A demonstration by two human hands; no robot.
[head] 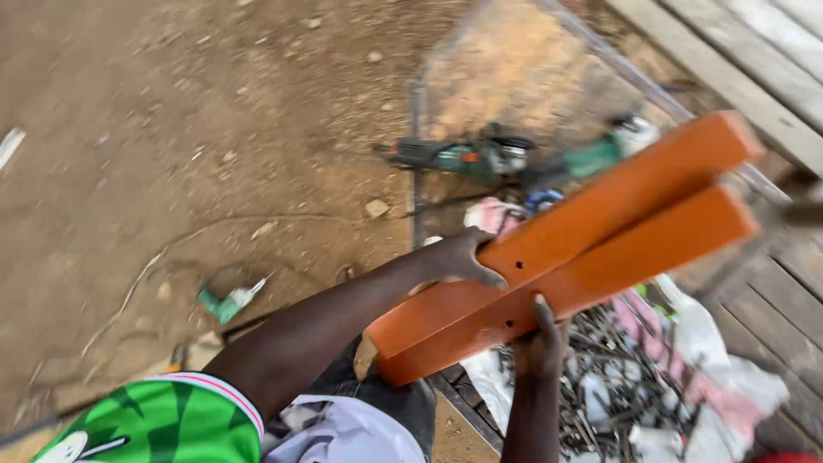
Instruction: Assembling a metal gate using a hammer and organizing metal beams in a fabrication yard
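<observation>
Two orange-painted rectangular metal bars (600, 231) lie side by side, slanting from lower left up to the right, held over the ground. My left hand (463, 257) grips the upper bar from its top edge near the middle. My right hand (540, 339) comes up from below with fingers wrapped over the lower bar. Small holes show in the bars' faces. The view is blurred by motion.
Bare dirt ground spreads to the left. Two green power tools (467, 157) (600, 150) lie on the ground beyond a thin metal frame (417, 163). A heap of dark metal scraps on white sacking (626, 386) lies below the bars. Wooden planks (754, 60) run along the right.
</observation>
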